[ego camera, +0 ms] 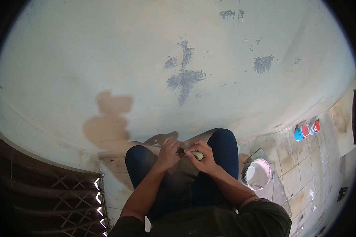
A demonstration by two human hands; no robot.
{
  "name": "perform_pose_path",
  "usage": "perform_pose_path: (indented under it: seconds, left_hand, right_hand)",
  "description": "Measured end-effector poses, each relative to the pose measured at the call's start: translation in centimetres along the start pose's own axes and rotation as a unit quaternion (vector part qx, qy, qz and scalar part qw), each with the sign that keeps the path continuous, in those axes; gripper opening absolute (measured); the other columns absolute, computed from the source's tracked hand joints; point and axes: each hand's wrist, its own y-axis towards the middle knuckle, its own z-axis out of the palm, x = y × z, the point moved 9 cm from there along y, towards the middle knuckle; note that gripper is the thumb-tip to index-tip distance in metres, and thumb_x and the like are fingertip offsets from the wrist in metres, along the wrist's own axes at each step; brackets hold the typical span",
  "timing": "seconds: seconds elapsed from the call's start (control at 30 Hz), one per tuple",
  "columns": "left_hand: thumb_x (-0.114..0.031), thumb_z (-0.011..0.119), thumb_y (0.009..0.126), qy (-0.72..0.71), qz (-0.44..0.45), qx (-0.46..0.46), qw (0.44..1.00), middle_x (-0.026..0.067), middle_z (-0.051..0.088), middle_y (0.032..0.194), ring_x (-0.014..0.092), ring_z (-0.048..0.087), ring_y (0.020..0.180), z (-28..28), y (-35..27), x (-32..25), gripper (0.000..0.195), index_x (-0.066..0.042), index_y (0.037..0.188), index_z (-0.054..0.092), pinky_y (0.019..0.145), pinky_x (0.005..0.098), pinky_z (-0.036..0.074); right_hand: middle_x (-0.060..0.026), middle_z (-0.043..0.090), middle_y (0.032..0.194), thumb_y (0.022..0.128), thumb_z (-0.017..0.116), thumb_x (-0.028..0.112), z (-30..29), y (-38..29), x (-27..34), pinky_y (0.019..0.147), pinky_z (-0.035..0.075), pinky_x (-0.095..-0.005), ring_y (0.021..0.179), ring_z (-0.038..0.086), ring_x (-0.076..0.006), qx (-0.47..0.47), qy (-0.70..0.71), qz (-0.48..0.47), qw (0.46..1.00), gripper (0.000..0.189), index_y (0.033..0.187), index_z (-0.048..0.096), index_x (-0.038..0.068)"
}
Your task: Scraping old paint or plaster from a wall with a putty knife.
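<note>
My right hand (pixel 202 158) is closed around the pale handle (pixel 198 155) of a small hand tool, apparently a scraper. Its dark end (pixel 180 150) points left, towards my left hand (pixel 168 154). The left fingertips are at this dark end; whether they grip it or only touch it cannot be made out. Both hands are above my lap, between my bent knees. Right in front rises a pale painted wall (pixel 148 74). Rough grey patches (pixel 185 78) mark its surface, with smaller ones higher up and to the right.
An open white bucket (pixel 258 174), smeared inside, stands to my right on a sheet on the tiled floor (pixel 287 163). Farther off by the wall are a blue tub (pixel 301 133) and a smaller one (pixel 314 128), both red-topped. A dark folding lattice gate (pixel 62 201) borders the left side.
</note>
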Motion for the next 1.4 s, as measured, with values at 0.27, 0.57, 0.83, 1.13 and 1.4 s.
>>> perform_pose_path:
  seconds: [0.27,0.57,0.83,1.13,1.4]
  left_hand:
    - [-0.01,0.08,0.062,-0.019,-0.012,-0.008,1.0,0.0101,0.062,0.092,0.035,0.059,0.094,0.5,-0.4,1.6,0.039,-0.005,0.097,0.062,0.089,0.0459,0.043]
    - [-0.038,0.088,0.061,-0.07,-0.022,-0.271,0.96,0.0193,0.047,0.129,0.032,0.05,0.117,-6.4,-1.7,2.0,0.102,0.0,0.137,0.033,0.1,0.0459,0.038]
    - [-0.022,0.077,0.072,-0.124,-0.187,-0.227,0.948,0.0144,0.049,0.114,0.025,0.053,0.097,-3.5,-3.4,9.0,0.071,-0.001,0.13,0.041,0.087,0.0382,0.042]
    - [-0.015,0.077,0.069,-0.122,-0.211,-0.233,0.941,0.0109,0.043,0.103,0.021,0.048,0.086,-2.6,-2.6,9.5,0.063,-0.003,0.122,0.044,0.078,0.0342,0.042]
    - [-0.013,0.08,0.064,-0.039,-0.197,-0.212,0.956,0.0121,0.041,0.102,0.023,0.046,0.085,-2.5,-1.9,9.1,0.067,-0.003,0.119,0.042,0.078,0.0356,0.042]
  right_hand:
    - [-0.0126,0.058,0.084,0.096,0.059,0.014,0.6,0.0,0.1,0.067,0.044,-0.0321,0.077,0.058,-0.0217,-0.006,0.026,-0.019,0.999,0.015,0.089,0.061,0.0]
    - [-0.0091,0.05,0.059,0.093,0.061,0.034,-4.8,11.1,11.9,0.052,0.044,-0.0314,0.052,0.051,-0.0219,0.001,0.355,-0.096,0.93,0.046,0.063,0.054,-0.001]
    - [-0.0017,0.039,0.041,0.092,0.058,0.024,-9.1,12.5,16.6,0.034,0.037,-0.0297,0.032,0.036,-0.0149,-0.105,0.299,-0.365,0.875,0.048,0.052,0.038,0.009]
    - [-0.0015,0.038,0.04,0.091,0.059,0.024,-9.5,13.0,13.0,0.035,0.04,-0.0308,0.031,0.036,-0.015,-0.134,0.323,-0.33,0.877,0.049,0.049,0.037,0.009]
    - [-0.0007,0.037,0.039,0.093,0.059,0.022,-9.1,13.3,12.7,0.033,0.038,-0.0301,0.03,0.037,-0.0143,-0.138,0.351,-0.345,0.859,0.05,0.05,0.037,0.01]
